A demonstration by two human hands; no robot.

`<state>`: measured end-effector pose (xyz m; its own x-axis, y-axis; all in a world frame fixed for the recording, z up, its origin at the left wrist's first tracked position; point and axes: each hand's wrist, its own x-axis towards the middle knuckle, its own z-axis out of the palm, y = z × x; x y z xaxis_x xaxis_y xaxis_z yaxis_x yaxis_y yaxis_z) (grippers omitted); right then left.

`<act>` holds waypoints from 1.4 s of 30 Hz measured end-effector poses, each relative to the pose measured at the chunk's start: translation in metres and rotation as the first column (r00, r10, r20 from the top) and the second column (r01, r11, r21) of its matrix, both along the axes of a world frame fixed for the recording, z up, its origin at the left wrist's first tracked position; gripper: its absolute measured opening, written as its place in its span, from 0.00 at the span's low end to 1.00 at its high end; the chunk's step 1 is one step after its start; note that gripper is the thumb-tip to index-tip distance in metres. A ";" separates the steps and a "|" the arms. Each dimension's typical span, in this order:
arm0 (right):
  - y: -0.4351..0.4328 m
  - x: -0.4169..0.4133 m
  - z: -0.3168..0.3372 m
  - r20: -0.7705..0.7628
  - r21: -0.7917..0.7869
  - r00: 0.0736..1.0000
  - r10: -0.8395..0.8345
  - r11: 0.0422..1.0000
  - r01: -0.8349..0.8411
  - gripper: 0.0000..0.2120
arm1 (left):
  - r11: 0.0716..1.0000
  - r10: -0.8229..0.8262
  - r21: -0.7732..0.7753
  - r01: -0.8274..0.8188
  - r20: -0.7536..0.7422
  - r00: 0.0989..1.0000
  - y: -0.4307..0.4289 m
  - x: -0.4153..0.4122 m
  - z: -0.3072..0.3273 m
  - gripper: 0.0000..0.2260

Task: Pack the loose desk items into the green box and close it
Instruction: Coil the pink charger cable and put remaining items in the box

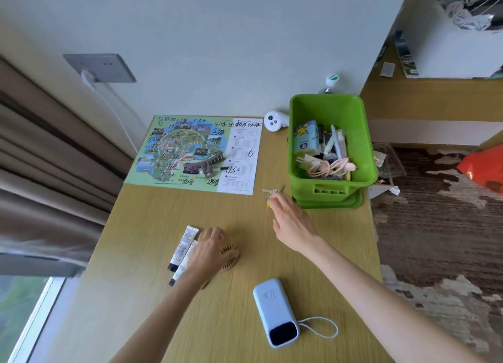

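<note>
Keys (273, 190) beside green box (332, 150): light, rigid, slippery; pinch by the ring. Right hand (292, 219) open over them; left hand (208, 249) open on hairbrush (230, 255).

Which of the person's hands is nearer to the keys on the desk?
Right. The right hand has its fingertips at the keys, just in front of the green box; the left hand rests far back on the hairbrush.

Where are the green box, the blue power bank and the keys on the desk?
green box (333, 181): head view, on its near front wall.
blue power bank (273, 305): head view, on the middle of its light blue body.
keys (272, 190): head view, on the metal keys beyond the right hand's fingertips.
</note>
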<state>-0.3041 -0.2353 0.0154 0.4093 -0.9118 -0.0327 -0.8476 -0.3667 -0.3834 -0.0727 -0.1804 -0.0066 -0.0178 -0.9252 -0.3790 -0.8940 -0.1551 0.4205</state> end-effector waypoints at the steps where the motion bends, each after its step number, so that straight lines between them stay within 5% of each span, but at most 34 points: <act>1: -0.003 0.001 -0.007 -0.025 0.032 1.000 -0.016 0.999 0.016 0.25 | 1.000 0.005 0.015 -0.005 0.015 1.000 0.007 0.000 -0.005 0.26; 5: -0.018 0.004 -0.027 -0.091 0.142 0.994 -0.058 0.987 0.071 0.33 | 0.999 0.033 0.006 -0.033 0.004 0.999 0.016 -0.002 -0.015 0.34; 9: -0.024 0.006 -0.038 -0.146 0.165 0.989 -0.031 0.985 0.056 0.25 | 0.999 -0.040 -0.023 0.040 0.034 0.999 0.019 -0.001 -0.020 0.38; 18: 0.007 0.001 -0.039 -0.052 0.011 0.997 -0.063 0.998 0.064 0.07 | 0.984 -0.104 -0.128 0.128 0.180 0.978 0.021 0.002 -0.032 0.24; 27: 0.010 -0.011 0.019 0.111 -0.191 0.991 -0.080 0.976 0.100 0.10 | 0.970 0.104 -0.195 -0.142 -0.192 0.976 -0.016 -0.016 0.005 0.20; 37: -0.040 -0.054 0.132 0.477 -0.351 0.860 -0.181 0.858 0.375 0.02 | 0.868 -0.219 -0.496 -0.021 -0.421 0.880 -0.114 -0.086 0.116 0.15; 42: -0.093 -0.095 0.157 0.552 -0.364 0.793 -0.259 0.781 0.508 0.06 | 0.815 -0.267 -0.579 -0.015 -0.398 0.878 -0.171 -0.134 0.164 0.18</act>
<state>-0.3990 -0.3282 0.1726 -0.1275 -0.8362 0.5334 -0.7295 -0.2853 -0.6217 -0.2065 -0.3511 0.1575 -0.1837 -0.9444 0.2728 -0.5807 0.3282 0.7450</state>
